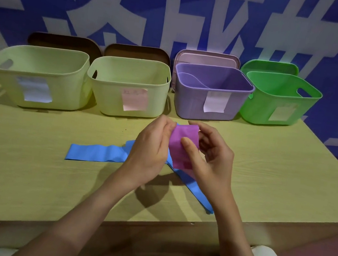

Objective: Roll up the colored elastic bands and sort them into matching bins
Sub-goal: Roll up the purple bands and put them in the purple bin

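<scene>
A rolled-up purple elastic band [183, 145] is held above the table between both hands. My left hand [152, 145] grips its left side with curled fingers. My right hand [210, 156] pinches it from the right, thumb pressed on its front. A blue band [97, 153] lies flat and unrolled on the table beneath my hands, its other end [196, 189] running toward the front edge. Along the back stand a purple bin [208, 109], a green bin [259, 111] and two pale yellow bins [39, 76] [107, 91].
Each bin carries a paper label on its front. Lids lean against the blue-and-white wall behind the bins. The wooden table [24, 167] ends close to my body; its right edge [332, 182] drops off beyond the green bin.
</scene>
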`<state>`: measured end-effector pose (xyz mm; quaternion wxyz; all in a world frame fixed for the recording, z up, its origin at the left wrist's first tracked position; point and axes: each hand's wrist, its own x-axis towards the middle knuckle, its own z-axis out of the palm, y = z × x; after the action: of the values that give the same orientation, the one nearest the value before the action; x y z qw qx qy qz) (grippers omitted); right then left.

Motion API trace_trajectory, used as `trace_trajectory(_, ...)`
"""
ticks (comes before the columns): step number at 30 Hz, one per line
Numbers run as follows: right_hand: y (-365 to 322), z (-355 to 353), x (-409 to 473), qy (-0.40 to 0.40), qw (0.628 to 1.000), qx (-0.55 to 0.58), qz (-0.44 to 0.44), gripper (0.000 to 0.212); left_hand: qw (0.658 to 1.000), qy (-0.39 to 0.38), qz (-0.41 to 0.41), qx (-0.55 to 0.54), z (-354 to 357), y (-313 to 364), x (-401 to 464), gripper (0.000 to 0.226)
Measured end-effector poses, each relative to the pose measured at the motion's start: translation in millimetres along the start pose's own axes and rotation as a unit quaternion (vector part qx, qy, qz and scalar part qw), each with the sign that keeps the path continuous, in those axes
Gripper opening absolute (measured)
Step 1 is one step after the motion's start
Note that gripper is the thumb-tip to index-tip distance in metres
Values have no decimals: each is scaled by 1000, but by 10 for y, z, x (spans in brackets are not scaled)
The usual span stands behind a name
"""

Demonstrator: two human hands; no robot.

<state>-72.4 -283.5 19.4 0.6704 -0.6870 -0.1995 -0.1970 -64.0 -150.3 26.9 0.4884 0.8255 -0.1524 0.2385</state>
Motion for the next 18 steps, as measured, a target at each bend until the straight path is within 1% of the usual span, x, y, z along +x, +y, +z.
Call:
trace_trajectory(2,-2,-21,-1,-9,1000,-6,-4,29,997,-3,-33,-63,-3,32,8,28)
trace_trajectory(4,-1,-47,8,-14,1000,-7,-7,29,991,-16,-56,-122,-15,69,12,29)
trace_trajectory(7,-10,-77,27,-12,1000,-7,-14,34,984,-35,-74,-156,-16,98,4,32)
trace_trajectory(8,-14,-79,31,-17,1000,-11,-19,32,983,-35,-81,-161,-9,94,4,33)
trace_trajectory(11,0,-64,24,-23,999,-18,-21,24,986,-28,-91,-135,16,39,10,35)
trace_trajectory(14,19,-58,24,-12,999,-31,-7,24,995,-30,-65,-69,9,-24,-14,34)
trace_trajectory(18,34,-61,32,-16,999,-44,-1,25,997,-34,-42,-54,-63,-58,-30,44)
